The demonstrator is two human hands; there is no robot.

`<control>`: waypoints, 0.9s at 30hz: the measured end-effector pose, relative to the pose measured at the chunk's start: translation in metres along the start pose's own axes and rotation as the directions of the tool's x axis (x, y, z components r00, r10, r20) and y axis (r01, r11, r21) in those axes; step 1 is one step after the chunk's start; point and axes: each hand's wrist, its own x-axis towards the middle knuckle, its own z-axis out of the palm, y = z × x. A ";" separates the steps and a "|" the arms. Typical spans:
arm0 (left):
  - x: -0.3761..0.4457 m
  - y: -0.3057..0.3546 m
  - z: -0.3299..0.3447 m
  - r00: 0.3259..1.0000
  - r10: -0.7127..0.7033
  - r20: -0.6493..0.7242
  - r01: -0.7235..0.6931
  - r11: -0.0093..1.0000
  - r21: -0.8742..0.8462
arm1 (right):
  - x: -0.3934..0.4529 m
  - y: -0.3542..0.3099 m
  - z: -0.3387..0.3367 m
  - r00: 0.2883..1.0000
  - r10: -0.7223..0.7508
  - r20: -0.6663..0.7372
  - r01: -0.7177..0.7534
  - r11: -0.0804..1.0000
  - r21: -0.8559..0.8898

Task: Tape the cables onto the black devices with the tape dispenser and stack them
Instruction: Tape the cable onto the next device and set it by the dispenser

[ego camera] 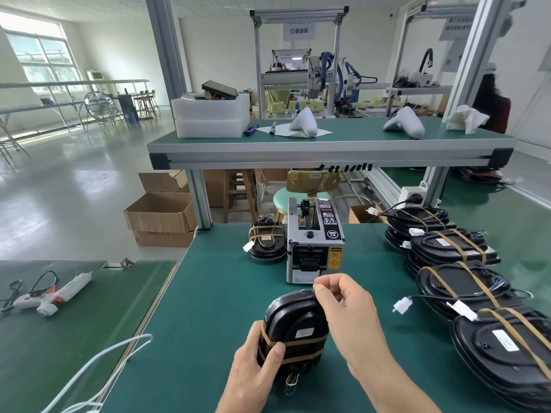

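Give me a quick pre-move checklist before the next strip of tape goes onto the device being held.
1. Device secured: ok. The left hand grips the black device at its near end.
2. Tape in hand: cannot tell. The right hand pinches something at the device's far edge, but no strip shows clearly.
3. Earlier wraps in place: ok. Brown tape bands cross the near end.
4. Tape dispenser within reach: ok. The tape dispenser stands just beyond the device.
5. Loose wires tucked: not ok. Wire ends stick out at the near end.
6. Stacking spot: ok. Taped devices are stacked on the right.
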 end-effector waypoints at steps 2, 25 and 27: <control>-0.002 -0.003 -0.007 1.000 0.004 0.027 -0.005 0.999 0.046 | -0.001 -0.002 0.000 1.000 -0.010 0.023 0.010 1.000 -0.020; -0.006 -0.003 -0.024 0.989 0.068 0.131 -0.081 0.992 0.097 | 0.117 0.036 0.022 0.925 0.378 0.045 -0.381 0.918 0.113; -0.005 -0.002 -0.024 0.989 0.074 0.131 -0.087 0.991 0.100 | 0.122 0.041 0.031 0.925 0.381 0.006 -0.377 0.913 0.154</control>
